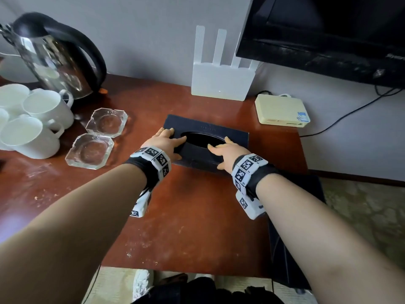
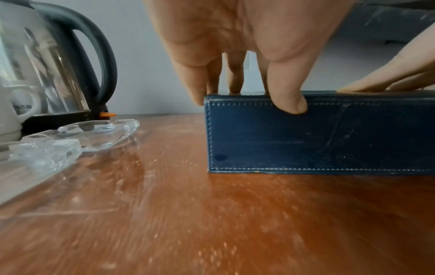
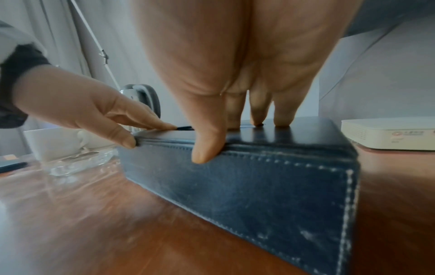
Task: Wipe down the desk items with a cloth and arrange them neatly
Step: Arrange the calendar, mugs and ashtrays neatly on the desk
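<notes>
A dark blue stitched leather tissue box (image 1: 235,134) with an oval opening on top stands on the reddish-brown desk (image 1: 197,216), towards the back middle. My left hand (image 1: 167,141) holds its left end, fingers laid on the top and the thumb hooked over the near side (image 2: 289,104). At the right end my right hand (image 1: 225,150) grips the same way, thumb (image 3: 207,148) pressed on the near face of the box (image 3: 259,186). The box sits flat on the desk. No cloth shows in any view.
A steel kettle (image 1: 54,53) and white cups (image 1: 43,110) crowd the back left, with two glass ashtrays (image 1: 107,122) (image 1: 89,151) just left of the box. A white router (image 1: 221,82) and a cream set-top box (image 1: 282,109) stand behind it. The desk is dusty in front.
</notes>
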Demonstrator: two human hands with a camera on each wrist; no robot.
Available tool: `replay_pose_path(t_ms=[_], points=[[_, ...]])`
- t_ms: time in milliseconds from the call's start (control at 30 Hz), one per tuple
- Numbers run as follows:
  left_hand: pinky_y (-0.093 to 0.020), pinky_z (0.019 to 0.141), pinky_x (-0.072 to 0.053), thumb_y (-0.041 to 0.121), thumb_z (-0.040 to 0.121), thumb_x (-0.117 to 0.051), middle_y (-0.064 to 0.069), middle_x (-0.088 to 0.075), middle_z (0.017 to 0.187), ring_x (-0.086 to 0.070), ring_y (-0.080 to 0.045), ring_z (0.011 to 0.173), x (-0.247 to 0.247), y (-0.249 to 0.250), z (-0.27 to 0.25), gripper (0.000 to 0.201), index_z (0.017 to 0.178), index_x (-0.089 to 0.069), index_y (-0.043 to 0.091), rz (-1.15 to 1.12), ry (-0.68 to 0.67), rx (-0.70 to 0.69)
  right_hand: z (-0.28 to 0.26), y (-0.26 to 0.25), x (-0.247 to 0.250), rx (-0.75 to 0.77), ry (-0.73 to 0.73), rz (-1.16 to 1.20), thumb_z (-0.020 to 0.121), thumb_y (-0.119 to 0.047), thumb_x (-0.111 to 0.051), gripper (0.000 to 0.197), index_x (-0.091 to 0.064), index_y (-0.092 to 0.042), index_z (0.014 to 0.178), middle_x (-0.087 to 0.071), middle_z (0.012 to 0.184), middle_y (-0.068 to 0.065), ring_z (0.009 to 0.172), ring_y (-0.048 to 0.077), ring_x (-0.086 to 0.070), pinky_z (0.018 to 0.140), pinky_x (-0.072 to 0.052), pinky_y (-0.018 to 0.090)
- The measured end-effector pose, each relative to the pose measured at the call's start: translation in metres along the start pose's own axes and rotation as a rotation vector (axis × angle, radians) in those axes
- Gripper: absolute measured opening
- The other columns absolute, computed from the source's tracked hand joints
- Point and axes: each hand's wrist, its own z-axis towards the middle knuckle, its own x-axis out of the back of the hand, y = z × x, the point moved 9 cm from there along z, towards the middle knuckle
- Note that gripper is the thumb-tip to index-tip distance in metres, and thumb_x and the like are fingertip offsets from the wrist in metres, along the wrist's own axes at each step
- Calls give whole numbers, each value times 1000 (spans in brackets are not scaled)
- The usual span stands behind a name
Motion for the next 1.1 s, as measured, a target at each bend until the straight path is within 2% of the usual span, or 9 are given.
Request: replay_pose_path(t_ms=[100,367,733,833,900,967,1033,1100], points=[[-35,116,-17,38,91,-54,-2,-3,156,-1,-20,144,9,-1,12,65,145,-18,39,18,-19,20,13,6,14,-9,11,32,96,-19,-49,75,5,-33,147,17,154,12,141,40,-3,112,-23,48],[-36,109,-30,40,90,-54,-1,-5,154,-13,-18,142,31,-5,46,68,146,-16,38,50,-46,53,41,16,47,-2,42,58,97,-17,-46,72,2,-35,147,18,154,10,141,42,2,110,-28,47],[-35,109,-29,40,92,-52,-3,-3,154,-12,-19,142,44,-9,75,68,147,-12,37,62,-100,50,71,23,70,-53,11,60,96,-16,-49,76,4,-36,147,20,154,11,140,43,3,108,-31,47],[-38,112,-25,41,92,-51,-3,0,155,-3,-21,144,40,-11,75,69,147,-9,37,54,-88,52,61,19,73,-56,34,76,96,-15,-48,73,1,-32,148,15,155,10,141,42,4,111,-26,48],[-43,116,-11,46,91,-51,-3,6,156,8,-24,144,33,-11,69,74,148,-4,37,59,-67,48,46,13,74,-18,131,127,98,-15,-45,65,-6,-27,149,4,157,8,142,37,5,114,-15,49],[-45,116,2,52,89,-49,-2,9,157,13,-26,144,28,-10,61,80,147,2,35,80,-24,31,23,11,77,12,320,211,98,-19,-44,56,-19,-25,147,-4,157,7,143,31,5,116,-6,49],[-44,116,7,52,89,-48,-1,10,157,16,-25,143,25,-2,50,81,147,5,34,65,8,-2,-8,10,73,23,494,289,96,-23,-48,54,-26,-26,146,-6,157,5,144,28,4,117,-4,45],[-42,117,7,46,90,-50,-1,12,156,18,-24,143,20,13,39,82,148,6,32,76,-21,-73,-39,10,61,17,574,335,94,-26,-51,55,-28,-27,145,-5,157,3,144,24,3,117,-7,40]])
